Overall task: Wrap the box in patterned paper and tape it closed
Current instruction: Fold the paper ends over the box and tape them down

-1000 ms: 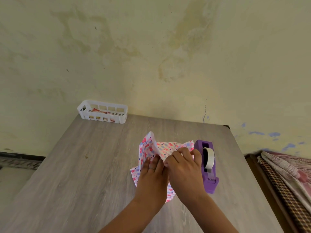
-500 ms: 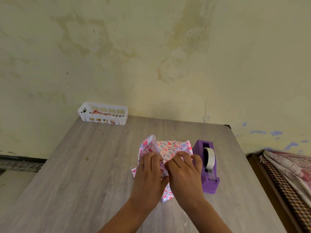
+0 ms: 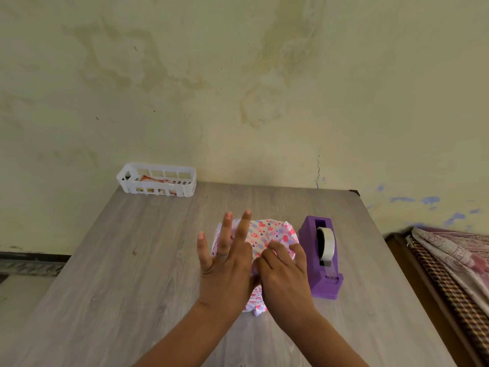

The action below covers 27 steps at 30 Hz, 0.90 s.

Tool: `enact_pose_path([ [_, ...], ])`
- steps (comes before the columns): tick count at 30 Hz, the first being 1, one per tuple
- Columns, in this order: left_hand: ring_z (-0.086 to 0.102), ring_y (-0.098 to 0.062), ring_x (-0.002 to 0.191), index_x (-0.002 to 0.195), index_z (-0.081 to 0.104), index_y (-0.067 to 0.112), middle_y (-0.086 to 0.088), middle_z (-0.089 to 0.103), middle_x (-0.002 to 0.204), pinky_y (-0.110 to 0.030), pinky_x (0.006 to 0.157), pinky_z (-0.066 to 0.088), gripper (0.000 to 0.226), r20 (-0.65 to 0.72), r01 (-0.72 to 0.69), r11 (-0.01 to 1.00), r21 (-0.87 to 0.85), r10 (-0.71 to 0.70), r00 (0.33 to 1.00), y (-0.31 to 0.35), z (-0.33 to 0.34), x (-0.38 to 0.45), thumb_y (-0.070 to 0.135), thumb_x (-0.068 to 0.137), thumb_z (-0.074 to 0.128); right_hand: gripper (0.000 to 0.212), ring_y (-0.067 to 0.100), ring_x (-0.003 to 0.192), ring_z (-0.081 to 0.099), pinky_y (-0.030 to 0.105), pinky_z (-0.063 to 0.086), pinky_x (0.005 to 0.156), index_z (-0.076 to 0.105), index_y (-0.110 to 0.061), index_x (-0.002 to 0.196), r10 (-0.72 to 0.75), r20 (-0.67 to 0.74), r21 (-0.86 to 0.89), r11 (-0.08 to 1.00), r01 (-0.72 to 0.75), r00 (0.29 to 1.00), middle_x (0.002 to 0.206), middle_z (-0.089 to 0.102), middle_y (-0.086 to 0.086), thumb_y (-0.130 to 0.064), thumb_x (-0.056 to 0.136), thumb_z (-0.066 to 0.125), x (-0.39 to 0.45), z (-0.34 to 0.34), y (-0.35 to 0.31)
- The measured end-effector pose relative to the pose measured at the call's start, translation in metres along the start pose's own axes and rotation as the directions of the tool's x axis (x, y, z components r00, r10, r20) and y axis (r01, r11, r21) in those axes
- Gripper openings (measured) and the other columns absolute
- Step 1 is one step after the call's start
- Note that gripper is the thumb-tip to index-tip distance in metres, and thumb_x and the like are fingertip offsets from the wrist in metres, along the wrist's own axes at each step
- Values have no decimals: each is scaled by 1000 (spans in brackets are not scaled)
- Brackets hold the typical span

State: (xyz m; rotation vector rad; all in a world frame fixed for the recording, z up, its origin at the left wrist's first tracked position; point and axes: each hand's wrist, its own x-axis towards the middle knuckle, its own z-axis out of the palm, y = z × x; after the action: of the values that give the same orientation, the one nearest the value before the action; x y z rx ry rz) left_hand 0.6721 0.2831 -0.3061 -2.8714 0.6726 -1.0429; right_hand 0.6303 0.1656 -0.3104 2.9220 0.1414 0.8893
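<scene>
White wrapping paper [image 3: 267,233] printed with pink and purple hearts lies folded over the box on the table's middle; the box itself is hidden under it. My left hand [image 3: 227,263] is raised over the paper's left part with its fingers straight and spread. My right hand [image 3: 284,271] sits beside it, fingers curled down onto the paper's folded edge, pinching it. A purple tape dispenser [image 3: 324,258] with a roll of clear tape stands just right of the paper, next to my right hand.
A white slotted basket [image 3: 157,180] with a red and white packet inside stands at the table's far left corner, against the wall. The grey wood-grain table [image 3: 132,274] ends at the wall. A patterned cloth [image 3: 455,258] lies on furniture at the right.
The upright left flap of paper has been folded down over the box. My left hand has lifted and straightened its fingers. My right hand keeps holding the fold.
</scene>
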Motion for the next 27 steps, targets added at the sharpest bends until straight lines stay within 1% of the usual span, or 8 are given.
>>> enact_pose_path([
  [4,22,-19,140,67,64,24,10,62,124,-53,111,-5,17,47,-55,999,-3,55,997,4,5,-6,35,68,78,17,20,91,66,41,38,95,71,-18,76,-36,53,102,994,30,998,77,67,-3,-17,61,80,-2,-2,1],
  [6,26,-17,138,65,62,25,13,67,92,-52,112,-9,22,96,-48,999,-9,48,994,5,6,-8,36,65,81,21,16,77,65,32,51,80,73,-21,73,-51,100,193,981,31,994,73,66,-6,-18,57,85,3,-8,8],
  [8,27,-17,138,63,61,25,11,64,80,-52,111,-9,26,128,-21,1000,-11,22,992,5,4,-9,39,62,83,23,14,73,64,25,53,66,74,-20,76,-16,43,282,959,3,999,75,67,-6,-12,58,85,7,-17,16],
  [11,28,-19,137,61,60,24,9,63,78,-53,111,-10,32,167,3,1000,-6,-2,986,7,2,-9,40,57,87,36,24,84,63,29,52,70,70,-11,96,227,-52,311,929,-200,973,95,67,5,2,63,76,20,-33,25],
  [15,27,-22,139,62,63,23,8,64,82,-56,110,-9,33,206,0,1000,28,-6,979,10,-2,-11,42,54,89,50,28,104,57,35,50,79,59,-16,119,355,193,186,902,-390,915,121,58,7,-7,73,74,49,-28,40],
  [18,28,-23,138,60,62,22,5,65,82,-57,111,-12,35,211,11,1000,18,-14,977,11,-5,-11,42,52,90,19,23,95,58,28,44,66,70,-12,99,336,247,241,887,-393,909,103,67,2,-7,83,62,60,-24,47],
  [24,24,-24,139,57,59,21,4,65,82,-56,110,-11,40,228,35,999,21,-39,973,13,-6,-12,39,46,92,20,15,63,58,12,38,55,73,-7,74,508,212,454,705,-544,835,79,69,3,9,74,61,56,-19,59],
  [27,24,-24,139,57,60,21,3,67,85,-55,111,-10,39,231,40,999,26,-45,972,14,-6,-13,42,48,92,18,16,64,60,9,37,56,71,-7,72,407,125,414,807,-420,905,79,67,3,11,69,69,41,-18,60],
])
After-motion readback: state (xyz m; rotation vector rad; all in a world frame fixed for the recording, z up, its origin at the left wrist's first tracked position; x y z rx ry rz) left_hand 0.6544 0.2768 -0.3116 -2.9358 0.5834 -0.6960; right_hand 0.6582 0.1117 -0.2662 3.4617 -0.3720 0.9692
